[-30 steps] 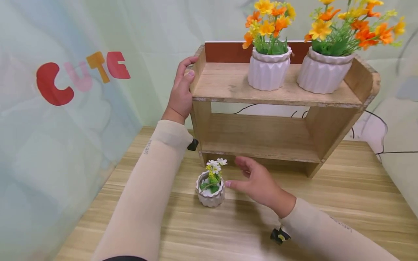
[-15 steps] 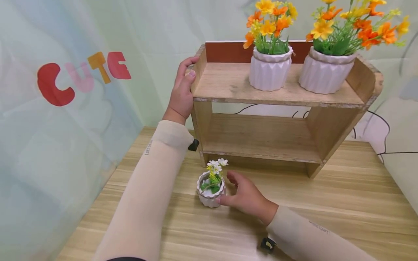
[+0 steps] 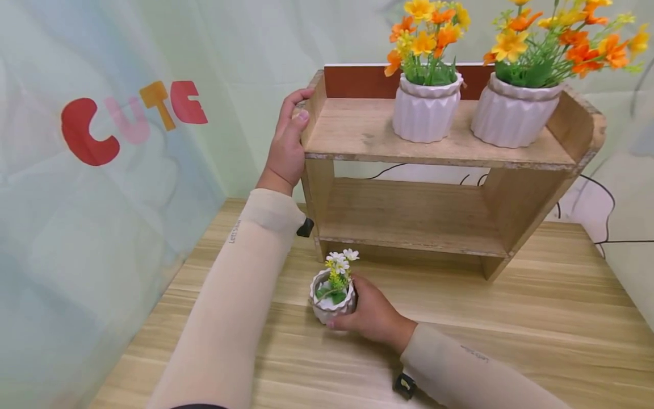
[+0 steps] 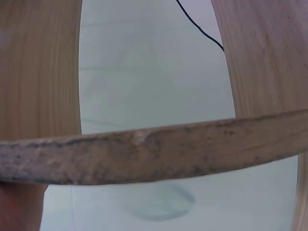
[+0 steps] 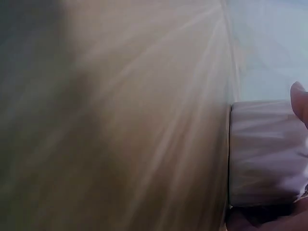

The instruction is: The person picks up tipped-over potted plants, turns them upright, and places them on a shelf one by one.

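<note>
My left hand (image 3: 287, 145) grips the left side panel of a two-tier wooden shelf (image 3: 352, 128), its fingers hooked over the top edge. In the left wrist view, the worn edge of a shelf board (image 4: 144, 156) crosses the picture, with part of the hand at lower left. On the table, a small ribbed white flowerpot (image 3: 325, 313) holds white and yellow artificial flowers. My right hand (image 3: 375, 311) holds this pot from its right side, thumb at the front; the fingers behind are partly hidden. The right wrist view shows the pot (image 5: 264, 149) lying against the tabletop plane, thumb alongside.
Two larger white pots with orange and yellow flowers, a middle one (image 3: 426, 111) and a right one (image 3: 513, 113), stand on the shelf's top board. Black lines show on the backdrop (image 3: 587, 204). The wood-grain table (image 3: 552, 318) extends right; a printed curtain (image 3: 153, 227) hangs left.
My right hand has moved left to the small flowerpot, and its fingers have closed round it. My left hand stays on the shelf panel. The view has shifted slightly.
</note>
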### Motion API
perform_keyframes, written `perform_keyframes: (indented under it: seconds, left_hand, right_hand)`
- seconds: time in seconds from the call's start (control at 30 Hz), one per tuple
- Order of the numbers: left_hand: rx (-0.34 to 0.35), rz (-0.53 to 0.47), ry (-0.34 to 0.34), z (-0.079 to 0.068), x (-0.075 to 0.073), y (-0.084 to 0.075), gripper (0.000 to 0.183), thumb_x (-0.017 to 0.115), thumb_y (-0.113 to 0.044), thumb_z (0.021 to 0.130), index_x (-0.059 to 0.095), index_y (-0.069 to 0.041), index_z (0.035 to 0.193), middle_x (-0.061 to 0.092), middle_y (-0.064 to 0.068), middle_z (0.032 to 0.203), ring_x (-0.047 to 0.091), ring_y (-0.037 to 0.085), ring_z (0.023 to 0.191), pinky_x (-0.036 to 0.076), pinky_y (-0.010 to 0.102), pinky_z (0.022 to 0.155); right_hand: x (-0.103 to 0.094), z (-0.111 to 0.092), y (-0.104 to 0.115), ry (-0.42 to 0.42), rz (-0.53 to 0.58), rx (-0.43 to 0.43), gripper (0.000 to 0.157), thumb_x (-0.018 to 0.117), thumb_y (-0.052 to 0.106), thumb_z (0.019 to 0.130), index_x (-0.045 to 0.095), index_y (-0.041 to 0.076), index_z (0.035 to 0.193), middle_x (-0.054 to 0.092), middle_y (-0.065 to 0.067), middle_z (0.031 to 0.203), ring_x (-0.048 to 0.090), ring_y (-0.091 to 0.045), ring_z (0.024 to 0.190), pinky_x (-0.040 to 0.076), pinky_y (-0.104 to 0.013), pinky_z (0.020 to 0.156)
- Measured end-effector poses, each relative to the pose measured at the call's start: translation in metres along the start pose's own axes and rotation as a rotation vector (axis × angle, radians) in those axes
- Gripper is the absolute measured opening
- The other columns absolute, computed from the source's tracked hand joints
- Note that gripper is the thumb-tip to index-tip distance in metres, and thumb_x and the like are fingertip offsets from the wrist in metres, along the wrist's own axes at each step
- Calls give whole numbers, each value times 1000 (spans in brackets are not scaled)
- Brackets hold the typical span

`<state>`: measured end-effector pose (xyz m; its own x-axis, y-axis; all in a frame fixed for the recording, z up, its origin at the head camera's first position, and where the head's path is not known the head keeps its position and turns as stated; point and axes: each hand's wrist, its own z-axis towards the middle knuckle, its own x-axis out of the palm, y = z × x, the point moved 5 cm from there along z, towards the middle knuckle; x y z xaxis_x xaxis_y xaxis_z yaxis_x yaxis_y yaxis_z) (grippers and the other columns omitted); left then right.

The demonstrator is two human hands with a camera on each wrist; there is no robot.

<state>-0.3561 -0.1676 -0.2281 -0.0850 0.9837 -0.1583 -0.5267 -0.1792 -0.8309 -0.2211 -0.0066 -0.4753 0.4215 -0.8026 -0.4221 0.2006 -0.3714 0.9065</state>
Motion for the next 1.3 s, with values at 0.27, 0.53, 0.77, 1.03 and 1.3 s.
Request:
perform_keyframes:
  seconds: [0.27, 0.53, 0.77, 1.03, 1.3]
  left_hand:
    - [6, -2, 1, 0, 0, 0, 51, 36, -31, 103, 46, -16, 152, 36, -5, 164, 34, 15, 146, 26, 32, 118]
    - [5, 3, 10, -1, 1, 1, 51, 36, -31, 104, 46, -17, 152, 35, -4, 164, 34, 15, 145, 27, 32, 117]
    - [3, 11, 10, -1, 0, 0, 51, 35, -31, 104, 45, -17, 152, 34, -4, 164, 34, 15, 146, 26, 33, 118]
    - [-5, 12, 10, -1, -1, -1, 50, 35, -31, 104, 45, -19, 152, 34, -4, 165, 34, 16, 146, 26, 34, 118]
    - [-9, -1, 14, 0, 0, 1, 51, 36, -31, 104, 44, -17, 152, 34, -3, 165, 34, 18, 145, 27, 35, 118]
  right_hand:
    - [6, 4, -1, -33, 1, -15, 84, 99, 21, 69, 57, 4, 140, 68, -9, 130, 62, -25, 126, 43, -50, 114]
    - [3, -3, -2, -81, -33, 6, 90, 99, 27, 69, 55, 2, 144, 68, -11, 133, 62, -29, 128, 43, -52, 114]
    - [-7, -16, 12, -95, -74, 5, 88, 100, 31, 67, 59, 3, 140, 71, -10, 125, 65, -26, 120, 48, -51, 109]
    - [-29, -28, 39, -87, -91, 19, 78, 99, 35, 67, 64, 7, 131, 74, -4, 115, 68, -18, 108, 53, -44, 101]
    - [-62, -38, 78, -84, -106, -2, 84, 97, 33, 70, 58, 2, 137, 70, -8, 121, 67, -20, 112, 52, -44, 102]
